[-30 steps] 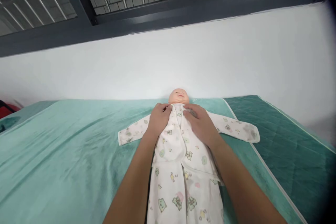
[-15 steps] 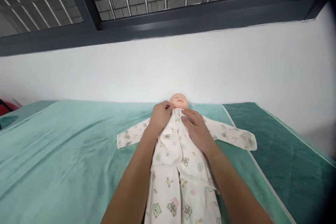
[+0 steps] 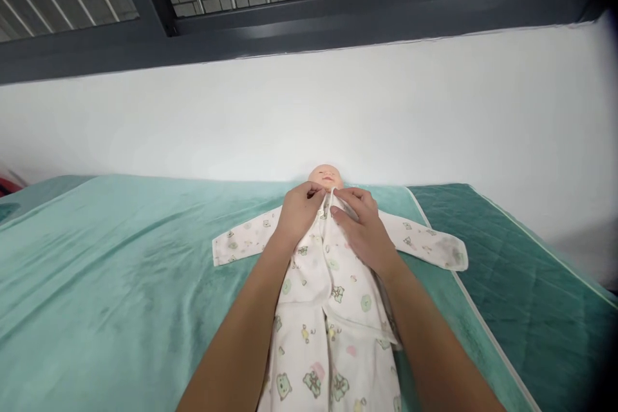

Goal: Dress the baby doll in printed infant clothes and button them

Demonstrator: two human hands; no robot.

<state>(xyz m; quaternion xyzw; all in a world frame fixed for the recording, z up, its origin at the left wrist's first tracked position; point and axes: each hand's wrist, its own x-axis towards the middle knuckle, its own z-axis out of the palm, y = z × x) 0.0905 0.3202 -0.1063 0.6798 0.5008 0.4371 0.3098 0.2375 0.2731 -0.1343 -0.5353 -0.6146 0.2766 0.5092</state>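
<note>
A doll (image 3: 326, 174) lies face up with its head close to the wall, dressed in a white printed top (image 3: 309, 273) and matching trousers (image 3: 313, 367). Both sleeves stretch out sideways. My left hand (image 3: 302, 209) pinches the top's collar edge just below the doll's chin, on the left. On the right side of the neckline, my right hand (image 3: 358, 222) has its fingertips closed on the other collar edge, its palm over the chest. The front edges meet near the neck; any fastener there is too small to make out.
A light green blanket (image 3: 120, 270) lies under the doll, with a darker green quilted cover (image 3: 541, 290) at the right. Behind stands a white wall (image 3: 434, 109) below a dark window frame (image 3: 290, 29) with metal bars.
Both hands have drawn closer together at the neckline, and the right fingers have pulled the right collar edge up and inward. The view has tilted down slightly.
</note>
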